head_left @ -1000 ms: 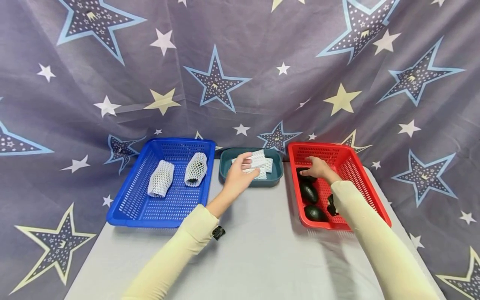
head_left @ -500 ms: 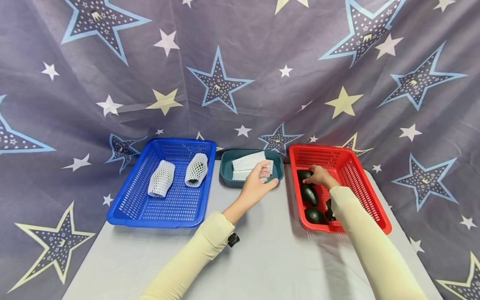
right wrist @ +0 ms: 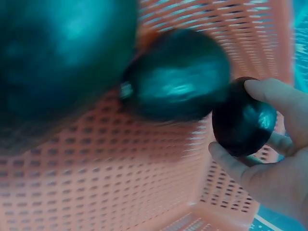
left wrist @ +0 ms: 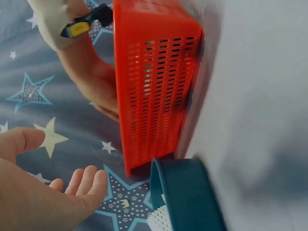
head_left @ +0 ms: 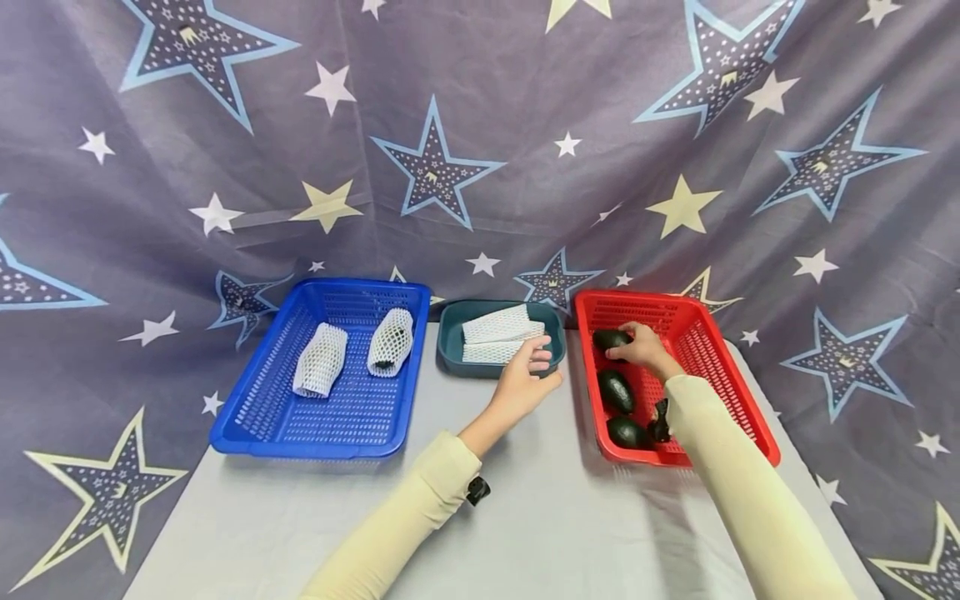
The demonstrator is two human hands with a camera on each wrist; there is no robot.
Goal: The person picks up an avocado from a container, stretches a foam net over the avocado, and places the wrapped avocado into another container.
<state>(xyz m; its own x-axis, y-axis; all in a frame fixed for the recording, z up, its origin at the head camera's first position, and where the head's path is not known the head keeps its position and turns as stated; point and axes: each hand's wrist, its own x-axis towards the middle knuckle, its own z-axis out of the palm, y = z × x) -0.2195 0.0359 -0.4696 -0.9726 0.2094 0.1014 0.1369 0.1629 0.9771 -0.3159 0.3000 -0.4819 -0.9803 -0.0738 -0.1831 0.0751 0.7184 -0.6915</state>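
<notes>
My right hand grips a dark avocado at the far left corner of the red basket; in the right wrist view thumb and fingers pinch this avocado from both sides. Two more avocados lie nearer along the basket's left wall, a middle one and a front one. My left hand, holding nothing, hovers by the front right edge of the teal tray, its fingers loosely bent and thumb apart. White foam net sleeves lie in that tray.
At the left stands a blue basket with two netted pieces, a left one and a right one, dark fruit showing through the mesh. All three containers stand on a white table against a starry curtain.
My left hand has moved right from over the teal tray to its front right edge. My right hand has closed on the far avocado and shifted it slightly away from the middle one.
</notes>
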